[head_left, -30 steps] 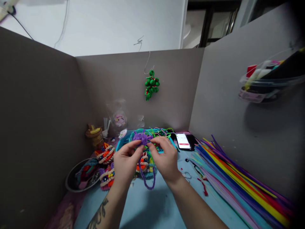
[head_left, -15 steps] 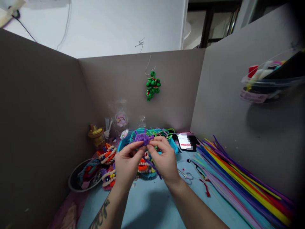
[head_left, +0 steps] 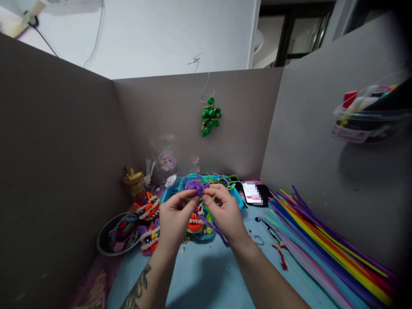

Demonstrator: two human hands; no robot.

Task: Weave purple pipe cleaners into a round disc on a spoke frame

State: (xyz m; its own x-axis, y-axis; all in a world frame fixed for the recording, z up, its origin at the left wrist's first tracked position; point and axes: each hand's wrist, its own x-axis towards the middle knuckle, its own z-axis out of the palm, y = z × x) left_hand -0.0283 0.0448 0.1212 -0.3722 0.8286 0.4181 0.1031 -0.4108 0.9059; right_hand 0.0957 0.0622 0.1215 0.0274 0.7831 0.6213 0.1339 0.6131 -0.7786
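A small purple fuzzy piece (head_left: 194,185) is held up at the centre, in front of a blue basket (head_left: 238,201). My left hand (head_left: 175,212) pinches its lower edge between thumb and fingers. From the right, my right hand (head_left: 225,210) is closed on the same piece, fingertips close to the left ones. A purple strand (head_left: 215,229) hangs below the piece and passes by the right palm. Behind and under the hands are colourful braided pieces (head_left: 195,224), partly hidden by them.
More braided pieces (head_left: 149,236) and a metal bowl (head_left: 102,246) stand at the left. Scissors (head_left: 258,240), a phone (head_left: 252,193) and many coloured fuzzy stems (head_left: 325,240) lie at the right. A green ornament (head_left: 211,116) hangs on the back panel.
The whole view has shifted slightly, so things appear further right. Both hands keep hold of the purple piece. The purple strand hangs further out to the right, and my right forearm covers more of the scissors.
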